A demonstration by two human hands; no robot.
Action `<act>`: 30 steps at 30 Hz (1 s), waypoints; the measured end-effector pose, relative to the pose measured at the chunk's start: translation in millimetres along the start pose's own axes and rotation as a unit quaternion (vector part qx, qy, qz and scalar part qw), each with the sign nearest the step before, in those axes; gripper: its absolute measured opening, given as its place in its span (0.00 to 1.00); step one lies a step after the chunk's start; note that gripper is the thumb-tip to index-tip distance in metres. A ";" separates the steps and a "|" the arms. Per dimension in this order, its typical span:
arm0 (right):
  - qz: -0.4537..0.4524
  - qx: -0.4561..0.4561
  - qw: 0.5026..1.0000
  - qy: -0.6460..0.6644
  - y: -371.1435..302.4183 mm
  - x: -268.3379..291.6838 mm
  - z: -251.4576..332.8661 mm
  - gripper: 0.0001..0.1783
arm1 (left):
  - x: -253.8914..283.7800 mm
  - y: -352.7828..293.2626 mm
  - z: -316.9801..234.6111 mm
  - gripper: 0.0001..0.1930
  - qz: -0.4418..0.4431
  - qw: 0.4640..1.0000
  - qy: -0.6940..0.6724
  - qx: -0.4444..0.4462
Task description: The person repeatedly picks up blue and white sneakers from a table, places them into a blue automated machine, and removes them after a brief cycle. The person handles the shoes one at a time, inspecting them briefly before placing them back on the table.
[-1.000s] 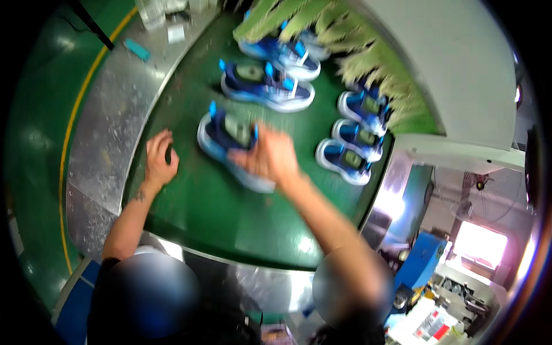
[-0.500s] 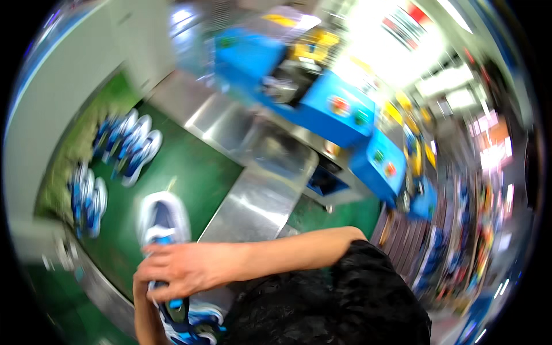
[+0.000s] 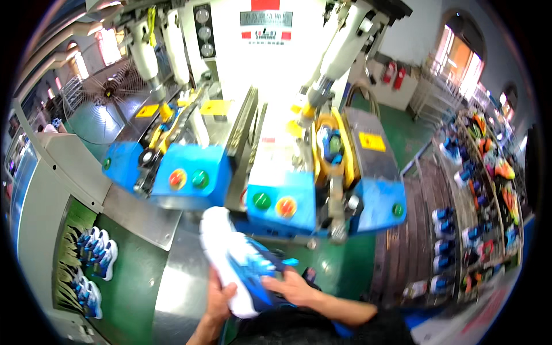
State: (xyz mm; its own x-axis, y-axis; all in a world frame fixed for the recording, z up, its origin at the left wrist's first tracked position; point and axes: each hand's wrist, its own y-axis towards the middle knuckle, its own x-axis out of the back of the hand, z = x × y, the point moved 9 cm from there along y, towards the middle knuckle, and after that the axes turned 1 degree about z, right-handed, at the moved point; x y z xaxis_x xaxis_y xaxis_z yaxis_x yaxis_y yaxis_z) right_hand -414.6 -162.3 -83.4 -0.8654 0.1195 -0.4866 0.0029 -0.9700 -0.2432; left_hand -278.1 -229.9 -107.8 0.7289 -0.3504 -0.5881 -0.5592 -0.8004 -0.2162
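A blue sneaker with a thick white sole (image 3: 244,265) is held in front of me, its white toe pointing up and away toward the machine. My left hand (image 3: 218,300) grips the sole side near the heel, thumb on the white edge. On the other side, my right hand (image 3: 292,287) is closed on the dark blue upper near the collar, thumb on top. Light blue laces show along the upper. Some fingers of both hands are hidden behind the sneaker. Beyond it stands a machine with blue button housings (image 3: 192,172); another blue shoe (image 3: 332,145) sits between yellow clamps (image 3: 349,150) at its right station.
Several blue and white sneakers (image 3: 103,253) stand on a green surface (image 3: 129,293) at left, beside a metal plate (image 3: 181,282). Racks with many shoes (image 3: 454,230) line the right. A large fan (image 3: 108,89) stands at the far left.
My view has swung from the green surface at left toward the machine. The sneaker has come along, now tilted with its sole to the left. My hands are apart on it rather than crossed.
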 end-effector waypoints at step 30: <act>-0.425 -0.027 0.897 0.119 -58.4 337.0 180.1 0.23 | -240.4 219.8 -7.7 0.41 0.160 0.960 0.202 0.110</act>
State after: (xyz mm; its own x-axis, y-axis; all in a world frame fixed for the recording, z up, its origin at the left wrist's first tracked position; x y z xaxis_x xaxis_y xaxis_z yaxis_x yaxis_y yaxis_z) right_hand -796.6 -103.6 -82.0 -0.4351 0.8593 -0.2690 -0.5774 -0.4955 -0.6489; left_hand -573.1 -325.3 -8.0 0.5749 -0.7569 -0.3109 -0.8174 -0.5138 -0.2607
